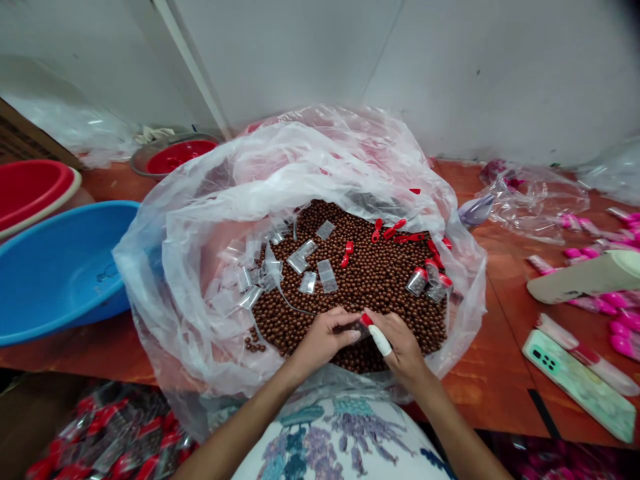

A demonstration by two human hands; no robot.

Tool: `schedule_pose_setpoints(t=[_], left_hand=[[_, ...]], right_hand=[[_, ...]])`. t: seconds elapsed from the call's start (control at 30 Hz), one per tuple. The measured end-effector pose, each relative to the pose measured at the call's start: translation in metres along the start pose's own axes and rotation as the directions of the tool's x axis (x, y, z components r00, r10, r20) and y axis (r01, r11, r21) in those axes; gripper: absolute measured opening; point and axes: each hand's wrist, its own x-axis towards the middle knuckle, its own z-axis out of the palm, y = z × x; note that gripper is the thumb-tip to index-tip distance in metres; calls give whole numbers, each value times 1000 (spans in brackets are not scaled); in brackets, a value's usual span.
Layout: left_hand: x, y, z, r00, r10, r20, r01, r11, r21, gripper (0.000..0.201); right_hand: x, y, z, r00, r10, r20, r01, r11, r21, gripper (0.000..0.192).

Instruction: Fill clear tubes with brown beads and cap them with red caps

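My left hand [323, 337] is closed round a small clear container [357, 328] with dark contents, mostly covered by my fingers. Against its end, my right hand [400, 343] pinches a red cap [367, 320]; whether the cap is seated I cannot tell. A white wrap covers my right thumb. Both hands are just above a heap of brown balls [380, 273] in a large clear plastic bag [200, 227]. Clear empty containers [327, 275] lie on the heap at left. Several red caps with tabs [395, 229] and a few red-capped containers [417, 281] rest at right.
A blue basin [60, 267] and a red basin [30, 190] stand at left. On the orange table [480, 373] at right are a phone [580, 383], a pale tube-shaped item [585, 277] and pink pieces [625, 327]. Filled red-capped containers [115, 433] are piled below at left.
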Motion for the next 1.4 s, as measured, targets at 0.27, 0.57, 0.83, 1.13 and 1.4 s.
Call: schedule_pose_setpoints(t=[0.27, 0.57, 0.83, 1.13, 1.4], left_hand=[[0, -15, 11, 995, -75, -68, 56, 968, -244, 31], [-5, -24, 23, 972, -204, -112, 150, 917, -369, 32], [-4, -17, 29, 981, -196, -6, 161, 822, -546, 36], [-7, -24, 48, 982, -185, 36, 166, 754, -635, 39], [-14, -20, 53, 973, -230, -15, 160, 721, -674, 41]], right_hand=[[-5, -3, 19, 996, 85, -30, -89, 984, -156, 83], [-8, 5, 24, 996, 84, -41, -91, 970, -227, 63], [-8, -1, 28, 970, 216, -115, -230, 964, -134, 64], [-13, 3, 29, 972, 207, -110, -221, 965, -142, 59], [-16, -1, 28, 968, 229, -103, -239, 966, -99, 61]])
